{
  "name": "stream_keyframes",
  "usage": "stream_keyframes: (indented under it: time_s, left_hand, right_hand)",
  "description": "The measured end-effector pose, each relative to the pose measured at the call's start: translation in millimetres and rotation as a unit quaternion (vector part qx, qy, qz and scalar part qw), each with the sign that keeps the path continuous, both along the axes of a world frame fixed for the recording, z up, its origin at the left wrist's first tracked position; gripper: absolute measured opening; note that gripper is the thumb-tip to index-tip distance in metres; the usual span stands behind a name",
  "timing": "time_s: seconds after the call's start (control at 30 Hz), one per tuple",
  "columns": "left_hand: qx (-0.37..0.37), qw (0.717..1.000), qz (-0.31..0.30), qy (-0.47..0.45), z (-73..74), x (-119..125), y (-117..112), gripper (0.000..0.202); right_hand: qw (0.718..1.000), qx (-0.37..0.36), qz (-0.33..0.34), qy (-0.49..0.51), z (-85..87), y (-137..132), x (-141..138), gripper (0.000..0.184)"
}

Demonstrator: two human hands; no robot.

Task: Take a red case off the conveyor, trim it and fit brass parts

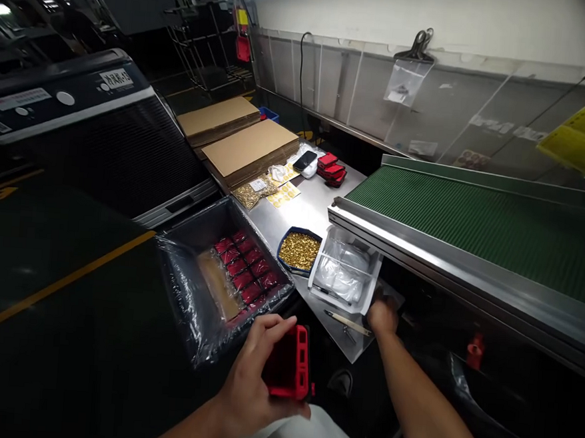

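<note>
At the bottom, the left hand (248,383) grips a case (302,363), likely so it won't fall; I can't tell what the right hand (384,315) by the bin (374,279) holds.

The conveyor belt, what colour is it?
The conveyor belt is green, best seen in the head view.

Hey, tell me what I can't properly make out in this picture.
All in the head view:
- Right hand: fingers lost in blur and shadow beside the white basket; its grip is unclear.
- Red case: partly covered by the left hand.
- Gold pieces: too small to identify individually.
- Yellow item: cut off by the right edge.
</note>
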State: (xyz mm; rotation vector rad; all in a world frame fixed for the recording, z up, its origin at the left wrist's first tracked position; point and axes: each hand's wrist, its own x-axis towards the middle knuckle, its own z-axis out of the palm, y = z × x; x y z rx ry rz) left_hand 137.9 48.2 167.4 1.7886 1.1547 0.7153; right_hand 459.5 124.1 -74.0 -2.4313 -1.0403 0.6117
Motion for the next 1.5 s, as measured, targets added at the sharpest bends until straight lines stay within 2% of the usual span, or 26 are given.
stream_keyframes:
  time_s: [0.1, 0.17, 0.27, 0.33, 0.37, 0.4, 0.43, 0.47, 0.5, 0.53, 0.6, 0.67, 0.7, 0.77, 0.83, 0.9, 0.93, 0.97, 1.07, 1.17, 1.3, 1.43, 1.5]
  left_hand:
    - [-0.030, 0.999, 0.015, 0.009, 2.9, 1, -2, 0.096]
    - [-0.043, 0.999, 0.021, 0.005, 2.3, 1, -2, 0.095]
    - [-0.054, 0.998, 0.010, -0.007, -0.4, 2, 0, 0.096]
    - [-0.051, 0.998, -0.012, -0.016, -1.7, 3, 2, 0.098]
    - [-0.045, 0.998, -0.026, -0.021, -1.9, 4, 3, 0.099]
    - [-0.039, 0.998, -0.041, -0.026, -1.7, 5, 5, 0.100]
    - [-0.032, 0.997, -0.054, -0.034, -1.3, 7, 7, 0.102]
    - [-0.027, 0.996, -0.068, -0.042, -0.6, 8, 8, 0.102]
    - [-0.025, 0.995, -0.081, -0.050, 0.1, 10, 10, 0.102]
    - [-0.024, 0.994, -0.094, -0.058, 0.8, 11, 12, 0.101]
    - [-0.023, 0.989, -0.125, -0.072, 1.8, 14, 13, 0.099]
    - [-0.025, 0.983, -0.158, -0.085, 1.8, 17, 12, 0.101]
    - [-0.034, 0.980, -0.169, -0.096, 1.5, 18, 10, 0.103]
    - [-0.074, 0.972, -0.170, -0.142, 1.1, 19, 5, 0.105]
    - [-0.153, 0.950, -0.156, -0.225, 1.9, 20, 0, 0.102]
    - [-0.237, 0.906, -0.144, -0.320, 4.5, 20, -2, 0.095]
    - [-0.264, 0.885, -0.138, -0.357, 6.3, 19, -2, 0.091]
    - [-0.282, 0.869, -0.134, -0.384, 8.3, 19, -2, 0.087]
    - [-0.303, 0.835, -0.126, -0.442, 12.9, 16, 0, 0.081]
    - [-0.339, 0.793, -0.128, -0.490, 12.4, 12, 1, 0.074]
    - [-0.352, 0.767, -0.100, -0.526, 10.0, 9, -1, 0.060]
    - [-0.354, 0.764, -0.073, -0.535, 11.0, 11, 1, 0.054]
    - [-0.358, 0.771, -0.048, -0.525, 9.7, 12, 3, 0.045]
  right_hand:
    - [0.999, 0.026, -0.004, 0.030, 10.2, -9, -3, 0.048]
    - [0.996, 0.057, -0.044, 0.046, 31.1, -18, -7, 0.048]
    - [0.986, 0.118, -0.081, 0.090, 87.7, -48, -29, 0.044]
    - [0.973, 0.156, -0.033, 0.168, 137.2, -73, -55, 0.040]
    - [0.938, 0.181, 0.043, 0.293, 162.2, -85, -69, 0.040]
    - [0.890, 0.195, 0.117, 0.396, 185.7, -95, -83, 0.041]
    - [0.850, 0.204, 0.176, 0.452, 206.3, -102, -95, 0.047]
    - [0.819, 0.210, 0.208, 0.491, 223.1, -106, -105, 0.054]
    - [0.801, 0.212, 0.222, 0.514, 235.4, -108, -113, 0.059]
    - [0.794, 0.212, 0.219, 0.526, 243.3, -109, -118, 0.059]
    - [0.793, 0.211, 0.178, 0.543, 247.2, -108, -121, 0.042]
    - [0.801, 0.216, 0.125, 0.543, 241.4, -107, -119, 0.023]
    - [0.812, 0.223, 0.101, 0.530, 237.4, -109, -117, 0.024]
    - [0.836, 0.234, 0.078, 0.491, 231.8, -115, -116, 0.033]
    - [0.839, 0.242, 0.103, 0.477, 231.9, -125, -119, 0.039]
    - [0.827, 0.234, 0.167, 0.483, 237.0, -136, -125, 0.071]
    - [0.826, 0.228, 0.194, 0.478, 240.3, -141, -129, 0.087]
    - [0.835, 0.223, 0.210, 0.458, 243.7, -145, -132, 0.095]
    - [0.882, 0.229, 0.195, 0.363, 251.4, -149, -141, 0.091]
    - [0.905, 0.249, 0.175, 0.298, 255.9, -147, -147, 0.097]
    - [0.906, 0.265, 0.173, 0.280, 259.7, -146, -148, 0.105]
    - [0.906, 0.255, 0.169, 0.293, 258.7, -146, -148, 0.103]
    - [0.892, 0.244, 0.158, 0.346, 255.9, -144, -150, 0.099]
